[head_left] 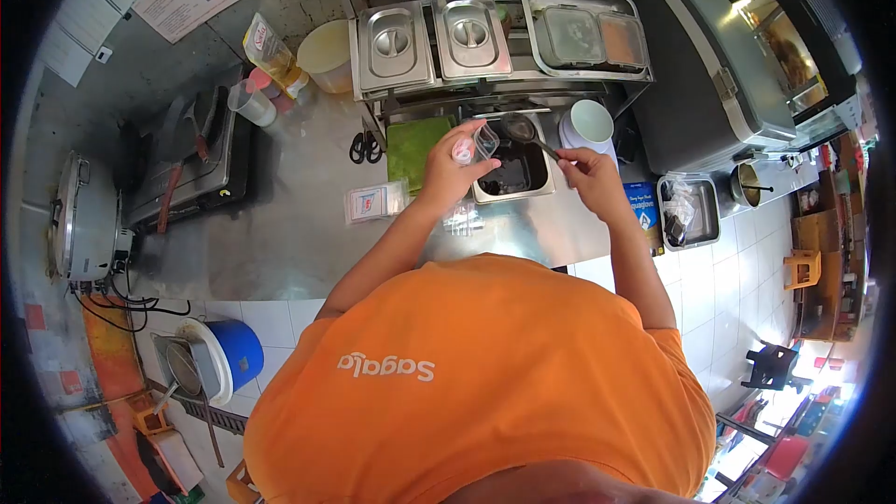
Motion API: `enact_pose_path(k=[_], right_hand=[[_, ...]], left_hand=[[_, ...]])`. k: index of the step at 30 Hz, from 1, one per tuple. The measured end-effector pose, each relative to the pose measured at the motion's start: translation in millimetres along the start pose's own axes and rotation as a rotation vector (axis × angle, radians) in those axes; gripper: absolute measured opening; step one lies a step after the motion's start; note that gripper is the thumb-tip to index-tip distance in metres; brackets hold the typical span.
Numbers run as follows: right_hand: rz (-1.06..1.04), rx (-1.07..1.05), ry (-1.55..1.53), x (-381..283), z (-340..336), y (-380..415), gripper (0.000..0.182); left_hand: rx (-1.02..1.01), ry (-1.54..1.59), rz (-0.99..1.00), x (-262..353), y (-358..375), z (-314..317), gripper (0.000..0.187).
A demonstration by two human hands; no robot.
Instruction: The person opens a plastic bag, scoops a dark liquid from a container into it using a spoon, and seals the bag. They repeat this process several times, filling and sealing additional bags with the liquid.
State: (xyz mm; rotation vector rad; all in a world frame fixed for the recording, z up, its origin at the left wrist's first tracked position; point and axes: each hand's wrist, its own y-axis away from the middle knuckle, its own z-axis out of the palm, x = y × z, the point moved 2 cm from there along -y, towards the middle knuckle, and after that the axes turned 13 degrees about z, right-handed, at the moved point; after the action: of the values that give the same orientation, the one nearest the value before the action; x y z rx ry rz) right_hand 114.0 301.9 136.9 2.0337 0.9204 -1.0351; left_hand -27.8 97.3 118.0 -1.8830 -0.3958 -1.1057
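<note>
The left hand [451, 168] grips a small clear plastic cup [483, 140], tilted, just above the steel pan [512, 171] sunk into the counter [299, 224] (its contents look dark). The right hand [586, 171] pinches the handle of a ladle [523, 128], whose bowl hangs over the pan's far edge, beside the cup. A white tub [590, 121] stands just right of the pan, a green cutting board [413, 147] to its left.

Cup [473, 143] contents behind left hand [448, 173] unclear
</note>
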Motion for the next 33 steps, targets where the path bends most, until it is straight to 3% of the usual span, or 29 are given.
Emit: enact_pose_path(k=[2,4,6,8,9,15,18,20,22,27,30,33], right_hand=[[-0.044,0.019,0.007,-19.3,-1.1,7.1,0.019],[-0.286,0.125,0.129,-35.6,-1.9,13.5,0.019],[-0.341,0.166,0.152,-48.5,2.0,21.7,0.019],[-0.398,0.204,0.175,-57.1,6.1,28.4,0.019],[-0.43,0.243,0.232,-60.3,7.8,31.2,0.019],[-0.551,0.378,0.381,-64.2,9.5,34.4,0.018],[-0.6,0.432,0.397,-70.1,7.8,39.2,0.018],[-0.613,0.452,0.396,-72.7,7.4,42.5,0.018],[-0.662,0.514,0.427,-74.2,7.4,45.3,0.019],[-0.701,0.507,0.449,-61.8,11.4,42.1,0.02],[-0.709,0.494,0.446,-52.9,15.7,38.1,0.02],[-0.678,0.497,0.423,-49.7,16.1,34.9,0.019]], left_hand=[[0.002,0.007,-0.143,-1.8,-0.7,3.9,0.061],[0.008,0.04,-0.128,-9.6,-0.8,8.2,0.055],[0.016,0.073,-0.112,-10.6,-1.6,11.6,0.049],[0.043,0.105,-0.227,-7.8,-1.3,13.5,0.067],[0.045,0.105,-0.226,-11.0,-1.3,14.4,0.067],[0.063,0.199,-0.257,-15.1,-1.3,15.3,0.064],[0.074,0.242,-0.221,-15.9,-1.1,16.3,0.054],[0.111,0.318,-0.251,-15.3,-0.3,18.8,0.036],[0.101,0.284,-0.274,-9.2,-1.7,18.4,0.033],[0.096,0.186,-0.228,-14.0,-1.2,19.3,0.032],[0.059,0.163,-0.344,-16.2,-0.1,21.3,0.034],[0.08,0.185,-0.25,-20.4,-1.0,23.1,0.037]])
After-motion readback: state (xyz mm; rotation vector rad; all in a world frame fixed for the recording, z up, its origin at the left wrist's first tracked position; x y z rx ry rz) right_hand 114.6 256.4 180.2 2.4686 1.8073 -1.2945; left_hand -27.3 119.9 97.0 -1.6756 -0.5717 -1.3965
